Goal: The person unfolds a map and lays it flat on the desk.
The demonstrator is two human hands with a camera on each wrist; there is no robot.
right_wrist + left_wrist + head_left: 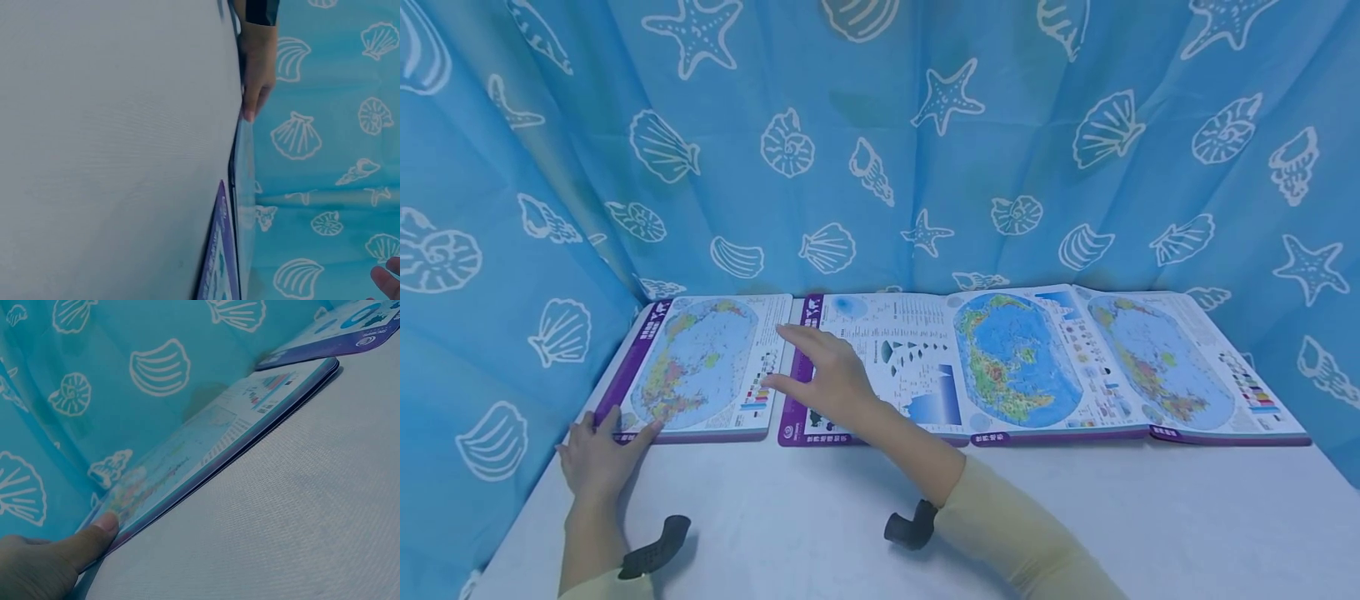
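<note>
My left hand [597,460] rests with spread fingers on the near left corner of a world map [707,358] with a purple left border. In the left wrist view, the thumb [103,526] lies on top of its edge, and the map looks layered, like a folded sheet. My right hand [835,375] hovers with thumb and fingers apart over the left part of a second purple-bordered sheet [917,312], holding nothing. In the right wrist view only the right fingertips [389,281] show at the lower right corner.
Right of the second sheet lie a physical world map panel [1022,358] and another map panel [1165,358], side by side in a row. A blue curtain [880,167] with shell prints hangs behind. The white table [775,517] stretches in front. Each wrist carries a black mount [658,546].
</note>
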